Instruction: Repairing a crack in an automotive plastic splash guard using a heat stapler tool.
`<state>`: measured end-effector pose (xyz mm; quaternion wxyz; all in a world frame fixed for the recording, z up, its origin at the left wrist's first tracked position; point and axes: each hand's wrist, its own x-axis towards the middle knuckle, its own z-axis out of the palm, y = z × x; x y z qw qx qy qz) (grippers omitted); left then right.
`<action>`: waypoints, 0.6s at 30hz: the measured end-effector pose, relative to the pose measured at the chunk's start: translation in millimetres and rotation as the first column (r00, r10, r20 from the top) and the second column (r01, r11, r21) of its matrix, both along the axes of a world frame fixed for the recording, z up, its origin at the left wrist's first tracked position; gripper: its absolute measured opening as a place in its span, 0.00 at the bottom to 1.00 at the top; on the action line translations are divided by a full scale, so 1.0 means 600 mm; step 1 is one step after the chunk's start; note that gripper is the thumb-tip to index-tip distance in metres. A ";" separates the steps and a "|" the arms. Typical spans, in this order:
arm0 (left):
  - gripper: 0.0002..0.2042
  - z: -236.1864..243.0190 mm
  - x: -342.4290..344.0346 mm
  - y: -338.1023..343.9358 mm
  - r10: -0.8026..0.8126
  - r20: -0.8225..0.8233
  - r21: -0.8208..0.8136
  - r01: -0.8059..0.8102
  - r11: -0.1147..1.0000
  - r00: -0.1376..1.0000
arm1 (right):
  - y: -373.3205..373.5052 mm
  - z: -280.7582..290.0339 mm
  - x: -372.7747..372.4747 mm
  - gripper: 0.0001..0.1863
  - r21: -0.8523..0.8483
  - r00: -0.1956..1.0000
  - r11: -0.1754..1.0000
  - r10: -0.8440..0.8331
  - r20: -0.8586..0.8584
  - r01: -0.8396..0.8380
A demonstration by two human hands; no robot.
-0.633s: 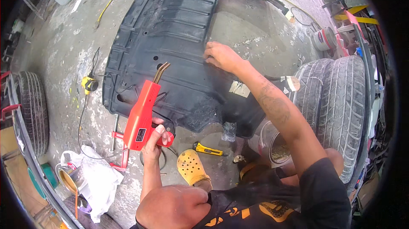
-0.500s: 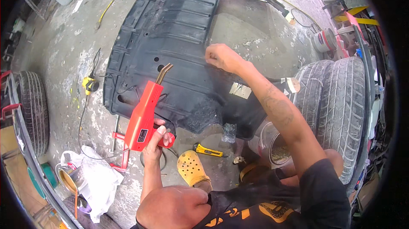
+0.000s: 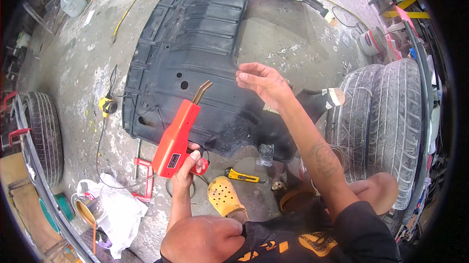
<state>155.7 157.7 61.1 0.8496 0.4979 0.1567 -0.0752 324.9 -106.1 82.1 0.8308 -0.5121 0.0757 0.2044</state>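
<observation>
Head view: near, the left hand (image 3: 188, 167) clenches one red heat gun (image 3: 177, 142), nozzle aimed at one black underbody panel (image 3: 195, 43) on the floor; farther, the right hand (image 3: 266, 81) hovers open-fingered. Two tyres (image 3: 386, 121) stand right.

Bare concrete floor (image 3: 83, 62) lies open at centre left of the frame, crossed only by a thin black cable (image 3: 100, 141) and a yellow hose (image 3: 128, 4). The black underbody panel (image 3: 195, 33) fills the upper middle. Stacked tyres (image 3: 386, 126) wall off the right edge; a yellow utility knife (image 3: 243, 175), red clamp (image 3: 144, 180) and yellow clog (image 3: 224, 197) clutter the lower centre.
</observation>
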 end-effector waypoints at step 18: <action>0.15 0.028 0.032 -0.038 0.144 0.114 0.267 -0.170 0.949 0.983 | 0.125 0.032 -0.137 0.14 -0.220 0.941 0.915 0.323 -0.103 -0.338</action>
